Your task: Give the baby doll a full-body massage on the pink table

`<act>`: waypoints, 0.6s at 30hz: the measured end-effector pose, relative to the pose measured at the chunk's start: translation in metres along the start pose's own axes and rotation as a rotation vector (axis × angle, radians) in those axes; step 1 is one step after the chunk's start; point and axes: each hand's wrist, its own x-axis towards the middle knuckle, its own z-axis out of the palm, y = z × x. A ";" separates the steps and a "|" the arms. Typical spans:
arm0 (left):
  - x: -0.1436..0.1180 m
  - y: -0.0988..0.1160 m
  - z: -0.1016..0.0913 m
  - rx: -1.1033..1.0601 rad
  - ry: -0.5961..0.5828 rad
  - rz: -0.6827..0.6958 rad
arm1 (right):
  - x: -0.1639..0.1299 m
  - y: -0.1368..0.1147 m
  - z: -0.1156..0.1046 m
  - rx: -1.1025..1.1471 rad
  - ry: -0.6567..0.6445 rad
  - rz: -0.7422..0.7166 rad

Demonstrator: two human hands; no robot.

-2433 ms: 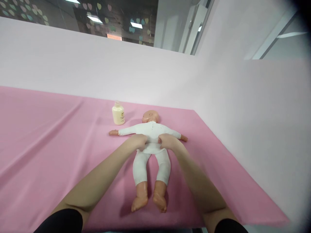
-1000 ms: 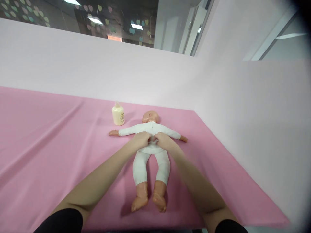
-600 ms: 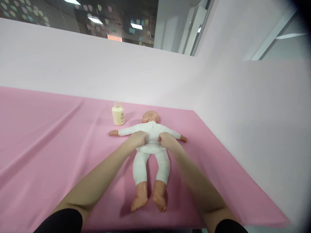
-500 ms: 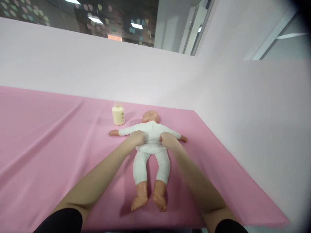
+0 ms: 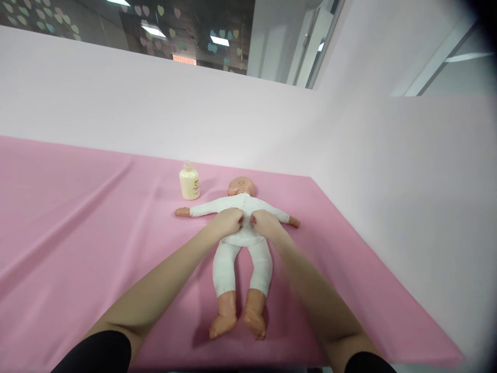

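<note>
A baby doll (image 5: 243, 254) in a white long-sleeved top and white leggings lies stretched out with its arms spread and its bare feet towards me. Its head (image 5: 241, 185) is at the far end, with an ear showing on the upper side. My left hand (image 5: 230, 221) is curled into a fist on the left of the doll's torso. Opposite it, my right hand (image 5: 265, 223) makes a fist on the right of the torso. A narrow strip of white cloth shows between the knuckles. I see nothing held in either fist; the undersides are hidden.
A cream-coloured pump bottle (image 5: 189, 184) stands upright beyond the doll's left-side arm. Pink sheeting (image 5: 97, 217) with a few creases covers the table. White walls (image 5: 155, 103) rise behind and to the right, with a dark window (image 5: 186, 31) above.
Both fists have moved inward over the doll's torso, the left one further, so the gap between them is narrower. The doll and the bottle stay where they were.
</note>
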 end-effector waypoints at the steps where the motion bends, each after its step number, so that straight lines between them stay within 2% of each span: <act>1: 0.000 0.002 0.001 -0.008 0.018 0.025 | 0.000 -0.003 0.000 0.001 0.011 -0.025; 6: 0.000 0.006 0.005 -0.035 0.040 0.022 | 0.005 -0.010 0.003 -0.010 0.018 -0.029; 14: 0.001 -0.002 0.002 0.017 -0.076 -0.135 | 0.000 0.002 0.002 -0.034 -0.003 0.016; 18: 0.000 -0.008 -0.005 0.039 -0.136 -0.188 | 0.010 0.004 -0.003 -0.059 -0.129 0.149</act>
